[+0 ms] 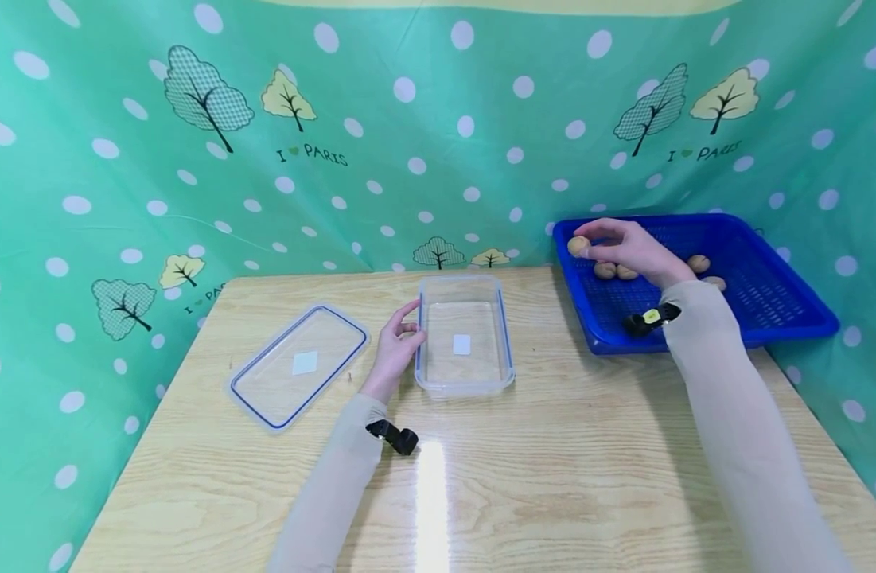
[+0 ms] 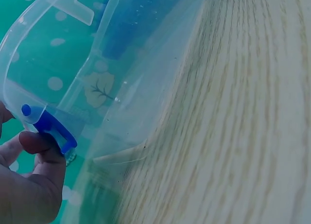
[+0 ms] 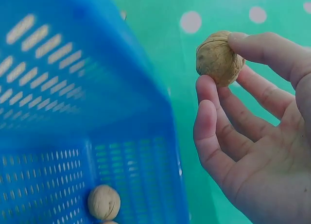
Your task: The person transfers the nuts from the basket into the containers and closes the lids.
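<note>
Between thumb and fingertips, my right hand (image 1: 634, 247) pinches a walnut (image 1: 578, 246) above the left side of a blue plastic basket (image 1: 788, 318). The right wrist view shows the wrinkled shell of this walnut (image 3: 218, 59) and the basket's slotted wall (image 3: 121, 122). Several walnuts (image 1: 698, 263) lie inside the basket, some partly hidden by the right hand and arm. At mid-table my left hand (image 1: 396, 344) grips the left side of a clear plastic container (image 1: 473, 388), which is uncovered. In the left wrist view, the thumb (image 2: 36, 144) presses by a blue strip at the container's rim.
Left of the container, a clear lid with a blue seal (image 1: 299, 398) lies flat on the wooden table (image 1: 552, 477). A green dotted cloth (image 1: 380, 95) hangs behind and beside the table. The basket stands at the back right, against the cloth.
</note>
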### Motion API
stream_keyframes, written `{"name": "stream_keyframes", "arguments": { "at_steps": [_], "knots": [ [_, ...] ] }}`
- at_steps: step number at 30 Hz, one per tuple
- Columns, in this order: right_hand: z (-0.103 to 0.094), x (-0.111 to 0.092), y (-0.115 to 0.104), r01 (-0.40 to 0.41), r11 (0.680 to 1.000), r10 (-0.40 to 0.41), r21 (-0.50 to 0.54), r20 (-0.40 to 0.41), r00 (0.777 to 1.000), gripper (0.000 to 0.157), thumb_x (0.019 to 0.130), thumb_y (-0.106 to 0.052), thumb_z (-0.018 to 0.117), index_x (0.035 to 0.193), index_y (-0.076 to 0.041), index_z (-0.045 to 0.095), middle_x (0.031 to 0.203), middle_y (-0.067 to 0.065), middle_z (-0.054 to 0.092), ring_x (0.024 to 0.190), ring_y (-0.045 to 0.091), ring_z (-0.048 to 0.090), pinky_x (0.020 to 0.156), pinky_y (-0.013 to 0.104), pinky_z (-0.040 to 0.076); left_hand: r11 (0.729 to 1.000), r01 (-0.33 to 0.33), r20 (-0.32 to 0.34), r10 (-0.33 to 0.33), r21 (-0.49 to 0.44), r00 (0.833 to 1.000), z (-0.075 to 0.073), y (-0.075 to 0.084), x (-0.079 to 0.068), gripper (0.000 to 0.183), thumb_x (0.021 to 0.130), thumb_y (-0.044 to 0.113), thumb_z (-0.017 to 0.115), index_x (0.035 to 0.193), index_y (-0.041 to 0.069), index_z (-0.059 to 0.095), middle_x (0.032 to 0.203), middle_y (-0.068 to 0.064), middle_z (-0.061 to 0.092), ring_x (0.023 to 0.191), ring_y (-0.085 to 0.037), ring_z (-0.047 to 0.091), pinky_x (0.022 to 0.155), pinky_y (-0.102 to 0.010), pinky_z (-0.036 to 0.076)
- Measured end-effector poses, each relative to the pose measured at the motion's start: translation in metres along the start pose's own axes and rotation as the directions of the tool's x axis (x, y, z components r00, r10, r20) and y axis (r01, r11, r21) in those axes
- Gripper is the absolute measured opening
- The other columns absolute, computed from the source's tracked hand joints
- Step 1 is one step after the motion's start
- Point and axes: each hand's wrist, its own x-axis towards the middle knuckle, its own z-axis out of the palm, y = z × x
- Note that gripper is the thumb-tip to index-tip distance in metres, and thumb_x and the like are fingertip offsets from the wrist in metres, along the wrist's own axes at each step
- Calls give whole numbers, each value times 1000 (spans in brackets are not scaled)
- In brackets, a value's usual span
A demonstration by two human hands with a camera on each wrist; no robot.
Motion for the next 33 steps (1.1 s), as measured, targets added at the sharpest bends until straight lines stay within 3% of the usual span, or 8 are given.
{"name": "stream_keyframes", "arguments": {
  "at_steps": [4,8,13,17,26,33],
  "knots": [
    [8,-1,-7,7,1000,-7,-24,-5,1000,49,95,-27,63,138,-6,50,138,11,47,107,25,50,78,30,43,1000,-8,13,8,-7,1000,0,-3,1,63,85,-8,57,142,19,51,98,-9,51,67,-10,49,57,-17,40],
    [17,1,-11,1,999,-1,-46,0,1000,49,93,-30,65,136,-9,53,135,8,50,104,24,51,75,32,43,1000,-24,36,24,-15,999,0,-5,1,61,88,-5,57,143,19,49,102,-11,50,60,-7,47,56,-17,40],
    [27,4,-14,53,998,-53,-40,14,999,45,93,-25,66,133,-6,54,134,10,52,108,28,53,89,46,43,999,-49,46,49,-1,998,0,-6,1,58,91,0,58,144,20,47,101,-8,49,56,-5,44,54,-17,39],
    [36,7,-17,100,995,-99,-31,12,995,42,93,-19,66,131,-4,56,133,11,53,107,29,55,96,49,41,998,-58,38,57,5,998,1,-6,0,59,91,-1,58,144,21,48,100,-6,49,56,-6,44,54,-17,39],
    [56,13,-23,135,991,-136,23,45,990,41,93,-18,66,131,-5,56,131,11,54,108,29,56,96,49,41,999,-45,37,46,-22,998,2,-1,0,61,88,-7,57,145,14,46,98,-7,48,58,-7,43,52,-16,39],
    [73,19,-26,162,986,-164,49,55,985,40,92,-17,66,129,-6,58,128,11,56,102,27,58,87,43,46,996,-90,41,90,-3,995,4,-1,1,62,85,-11,55,144,5,44,94,-7,48,56,-8,39,49,-17,36]
  ]
}}
